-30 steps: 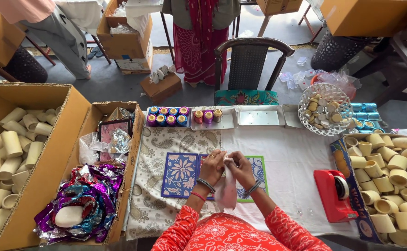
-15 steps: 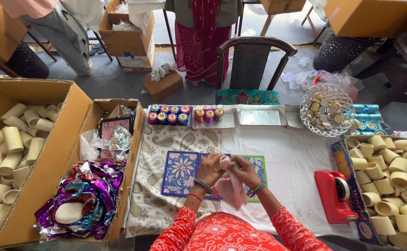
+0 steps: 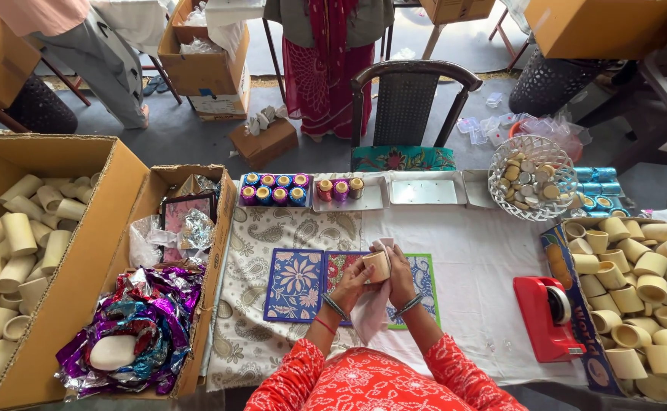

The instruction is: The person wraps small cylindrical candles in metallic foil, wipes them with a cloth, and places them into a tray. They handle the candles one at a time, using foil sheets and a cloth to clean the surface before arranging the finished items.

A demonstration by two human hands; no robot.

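While both hands meet above the table's white cloth (image 3: 470, 266), the left hand (image 3: 354, 278) and right hand (image 3: 400, 275) close together around a small tan cardboard cup (image 3: 378, 266), with a pale pink cloth (image 3: 370, 312) hanging between the wrists. Patterned tiles (image 3: 295, 283) lie just beneath (blue, red and green-edged). A red tape dispenser (image 3: 548, 317) sits to the right, near a box of similar cups (image 3: 638, 289); spools of coloured thread (image 3: 276, 190) line a tray beyond.

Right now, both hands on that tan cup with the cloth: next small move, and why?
Probably turn the short tan cylindrical cup slightly in the left hand and wipe on: the right hand presses the pale pink cloth against it, and most of the cloth hangs loose below.
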